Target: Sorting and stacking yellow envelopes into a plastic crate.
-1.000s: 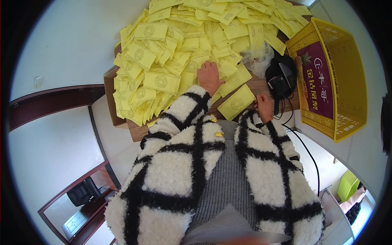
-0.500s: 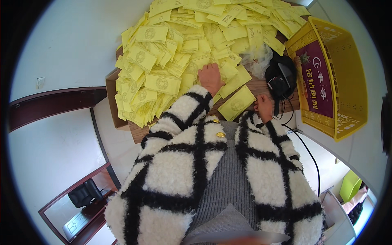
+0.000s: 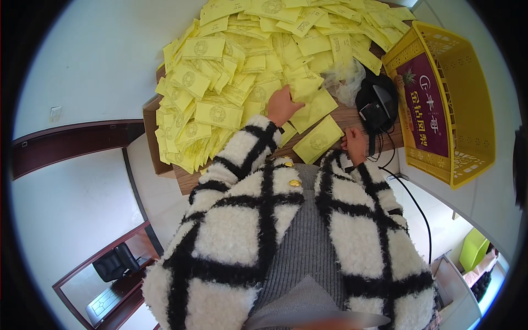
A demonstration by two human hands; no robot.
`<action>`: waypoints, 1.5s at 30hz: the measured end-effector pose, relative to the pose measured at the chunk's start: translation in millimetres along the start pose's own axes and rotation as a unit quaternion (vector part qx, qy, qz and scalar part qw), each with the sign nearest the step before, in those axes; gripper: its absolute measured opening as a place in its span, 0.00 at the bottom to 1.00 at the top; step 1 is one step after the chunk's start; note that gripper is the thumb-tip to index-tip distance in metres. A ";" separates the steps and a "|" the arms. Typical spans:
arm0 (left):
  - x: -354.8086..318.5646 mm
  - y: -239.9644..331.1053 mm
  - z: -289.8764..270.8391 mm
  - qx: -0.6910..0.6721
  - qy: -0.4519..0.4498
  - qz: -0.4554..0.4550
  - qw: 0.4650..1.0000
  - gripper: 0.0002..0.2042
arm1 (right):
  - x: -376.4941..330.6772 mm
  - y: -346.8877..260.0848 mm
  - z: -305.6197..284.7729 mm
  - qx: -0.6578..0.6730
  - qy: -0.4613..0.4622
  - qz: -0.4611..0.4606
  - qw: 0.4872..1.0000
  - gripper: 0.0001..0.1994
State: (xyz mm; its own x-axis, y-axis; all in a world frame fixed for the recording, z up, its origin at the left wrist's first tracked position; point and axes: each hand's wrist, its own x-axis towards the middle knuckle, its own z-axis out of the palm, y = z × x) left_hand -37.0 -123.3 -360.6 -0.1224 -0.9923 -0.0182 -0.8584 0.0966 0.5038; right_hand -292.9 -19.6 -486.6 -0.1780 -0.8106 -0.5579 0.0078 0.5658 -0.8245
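Observation:
A large heap of flat yellow paper packets (image 3: 218, 114) with printed round emblems covers the wooden table in front of me. My left hand (image 3: 282, 106) reaches over the near side of the heap, its thumb spread away from the index finger. Under and beside those fingertips lie packets, none visibly lifted. One single yellow packet (image 3: 318, 139) lies tilted on the wood near the table's front edge. Close by its right corner rests my right hand (image 3: 356, 146), fingers curled in; whether they hold anything is hidden.
On the right stands a yellow plastic crate (image 3: 473, 104) with a purple label. A black bag (image 3: 377, 104) with cables and a clear plastic bag (image 3: 346, 82) lie between it and the heap. A cardboard box edge (image 3: 151, 137) borders the heap's left.
My left hand has shifted slightly left, and its thumb has spread out to the right, away from the fingers. My right hand and the single packet stay nearly where they were.

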 end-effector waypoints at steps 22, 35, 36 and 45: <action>-29.6 10.4 -2.6 -0.581 -0.189 -0.222 0.760 0.14 | -28.5 -68.8 29.1 0.087 -0.217 -0.045 0.971 0.12; -38.5 -27.0 -12.5 -0.435 -0.274 -0.180 0.839 0.16 | -19.5 -56.2 8.6 0.090 -0.158 -0.024 0.983 0.09; -40.6 -25.5 -12.2 -0.435 -0.275 -0.180 0.838 0.16 | -19.8 -56.5 8.0 0.081 -0.119 -0.030 0.989 0.08; -40.7 -27.6 -1.8 -0.459 -0.169 -0.216 0.845 0.16 | -21.6 -51.2 16.6 0.095 -0.228 -0.058 0.967 0.10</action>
State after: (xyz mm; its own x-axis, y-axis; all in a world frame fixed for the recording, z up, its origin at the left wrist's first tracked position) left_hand -7.4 -85.7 -372.2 -0.1652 -0.8258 -0.5393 -0.1309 -0.5236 0.8419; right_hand -273.1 -33.6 -433.9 0.2631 -0.8736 -0.4094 0.2012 0.4647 -0.8623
